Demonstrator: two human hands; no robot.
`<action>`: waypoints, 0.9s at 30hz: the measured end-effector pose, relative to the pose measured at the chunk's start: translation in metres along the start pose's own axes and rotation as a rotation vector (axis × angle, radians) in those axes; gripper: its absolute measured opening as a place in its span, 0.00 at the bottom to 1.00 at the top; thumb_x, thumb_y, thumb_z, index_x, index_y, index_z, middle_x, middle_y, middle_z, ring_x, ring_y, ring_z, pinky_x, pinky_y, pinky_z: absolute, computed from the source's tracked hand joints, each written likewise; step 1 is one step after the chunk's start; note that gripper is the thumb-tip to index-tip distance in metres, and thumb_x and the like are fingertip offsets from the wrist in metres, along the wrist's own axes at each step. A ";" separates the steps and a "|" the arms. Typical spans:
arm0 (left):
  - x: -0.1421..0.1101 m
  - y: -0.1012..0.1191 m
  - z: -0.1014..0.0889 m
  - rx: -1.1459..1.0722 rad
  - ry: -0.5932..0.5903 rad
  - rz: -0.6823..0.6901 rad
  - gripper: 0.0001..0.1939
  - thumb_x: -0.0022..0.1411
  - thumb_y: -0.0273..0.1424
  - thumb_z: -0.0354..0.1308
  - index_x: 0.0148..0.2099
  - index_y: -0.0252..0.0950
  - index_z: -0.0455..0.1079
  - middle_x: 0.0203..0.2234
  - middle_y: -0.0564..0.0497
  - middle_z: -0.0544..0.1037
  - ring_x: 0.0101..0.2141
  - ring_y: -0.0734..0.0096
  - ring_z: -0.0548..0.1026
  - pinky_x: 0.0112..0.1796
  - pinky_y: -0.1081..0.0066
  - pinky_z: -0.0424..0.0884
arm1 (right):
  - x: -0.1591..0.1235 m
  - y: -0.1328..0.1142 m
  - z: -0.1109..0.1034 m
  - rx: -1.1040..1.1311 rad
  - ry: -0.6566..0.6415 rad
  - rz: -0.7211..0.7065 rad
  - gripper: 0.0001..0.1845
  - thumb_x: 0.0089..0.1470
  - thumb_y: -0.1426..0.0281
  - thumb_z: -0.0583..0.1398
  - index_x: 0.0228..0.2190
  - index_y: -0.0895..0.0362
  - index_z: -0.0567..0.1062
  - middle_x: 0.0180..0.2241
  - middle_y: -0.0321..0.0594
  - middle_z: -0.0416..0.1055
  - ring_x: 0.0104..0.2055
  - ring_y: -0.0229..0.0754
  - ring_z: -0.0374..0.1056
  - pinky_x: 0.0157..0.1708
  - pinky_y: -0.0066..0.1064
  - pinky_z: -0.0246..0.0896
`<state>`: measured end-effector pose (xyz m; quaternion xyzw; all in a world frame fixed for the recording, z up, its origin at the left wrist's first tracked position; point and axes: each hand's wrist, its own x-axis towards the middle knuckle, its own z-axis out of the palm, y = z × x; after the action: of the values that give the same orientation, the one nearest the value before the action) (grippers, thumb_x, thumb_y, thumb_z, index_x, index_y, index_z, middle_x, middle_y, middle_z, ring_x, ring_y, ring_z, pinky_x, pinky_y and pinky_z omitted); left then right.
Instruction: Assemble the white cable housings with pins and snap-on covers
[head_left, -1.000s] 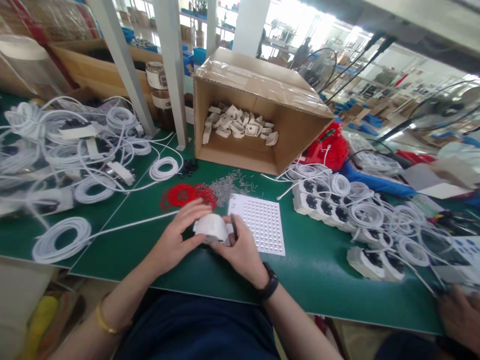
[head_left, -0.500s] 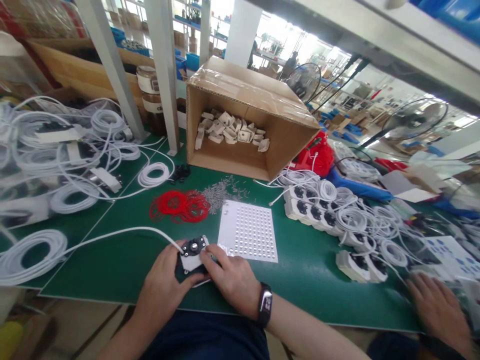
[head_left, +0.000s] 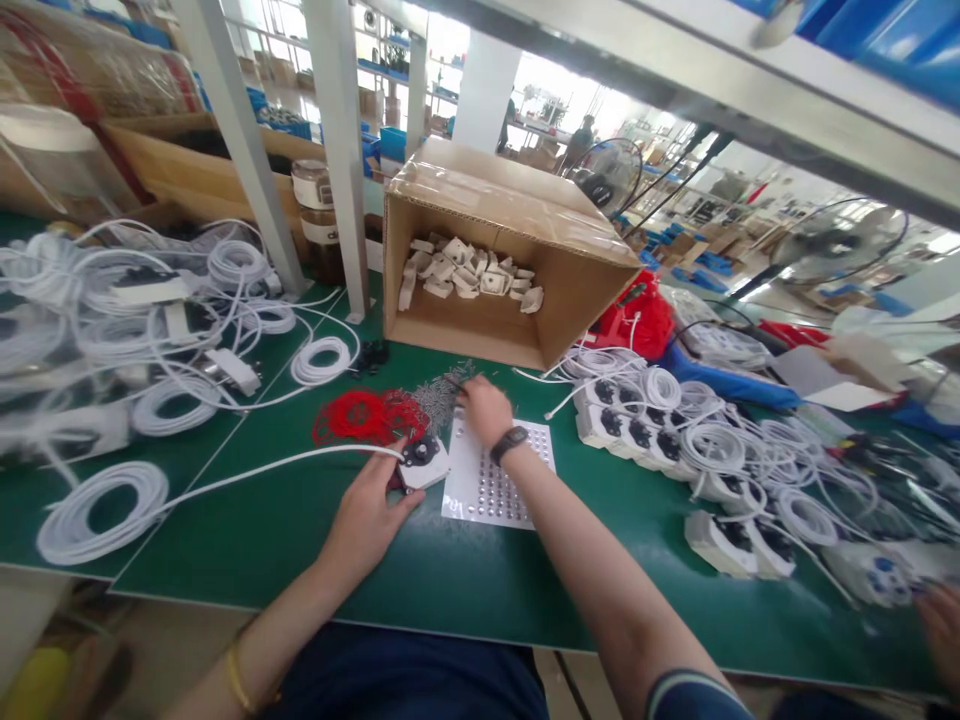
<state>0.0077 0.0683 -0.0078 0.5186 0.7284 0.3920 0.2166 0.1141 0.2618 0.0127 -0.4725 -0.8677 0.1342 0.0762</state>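
Note:
My left hand (head_left: 373, 505) is closed around the lower left of a small white housing (head_left: 429, 473) with a round black fitting (head_left: 421, 451) on top. A white cable (head_left: 285, 462) runs from the fitting to a coil (head_left: 105, 512) at the left. My right hand (head_left: 486, 408) reaches over the top of a white sheet dotted with silvery round pieces (head_left: 499, 495). Its fingertips are bent together at the right edge of a heap of small metal screws (head_left: 433, 402); what they pinch is too small to tell. A tangle of red rings (head_left: 358, 415) lies beside the screws.
An open cardboard box (head_left: 581, 315) holding white housings (head_left: 487, 275) stands behind the screws. Wired housings (head_left: 637, 435) with coiled cables crowd the right, more coils (head_left: 172, 400) the left. A metal post (head_left: 334, 150) rises at the back. Another person's hand (head_left: 941, 620) shows at far right.
My right hand has left the housing and moved up and away to the screw heap. My left hand has shifted the housing slightly right and away from me. The other person's hand has moved right.

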 end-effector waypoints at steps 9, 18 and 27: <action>-0.040 -0.004 -0.030 -0.153 0.314 -0.087 0.12 0.59 0.39 0.54 0.38 0.36 0.71 0.32 0.49 0.74 0.30 0.69 0.72 0.34 0.70 0.69 | -0.016 -0.005 -0.023 0.206 0.059 0.033 0.07 0.57 0.73 0.54 0.31 0.60 0.72 0.37 0.46 0.72 0.37 0.41 0.68 0.36 0.30 0.60; -0.029 0.047 -0.032 -0.652 0.087 -0.008 0.04 0.53 0.31 0.61 0.32 0.38 0.76 0.30 0.50 0.75 0.32 0.69 0.73 0.34 0.72 0.71 | -0.124 -0.057 -0.040 1.363 -0.713 0.076 0.12 0.42 0.64 0.65 0.24 0.60 0.71 0.20 0.31 0.68 0.13 0.25 0.46 0.12 0.20 0.36; -0.015 0.010 -0.029 -0.918 0.253 -0.482 0.14 0.46 0.37 0.64 0.28 0.31 0.68 0.20 0.52 0.73 0.20 0.79 0.67 0.21 0.79 0.61 | -0.059 -0.016 -0.029 0.404 0.039 0.027 0.07 0.53 0.69 0.58 0.30 0.59 0.75 0.32 0.40 0.74 0.34 0.38 0.68 0.36 0.28 0.60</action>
<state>-0.0014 0.0458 0.0164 0.1369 0.6010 0.6689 0.4155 0.1409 0.2093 0.0448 -0.4618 -0.8151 0.2972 0.1845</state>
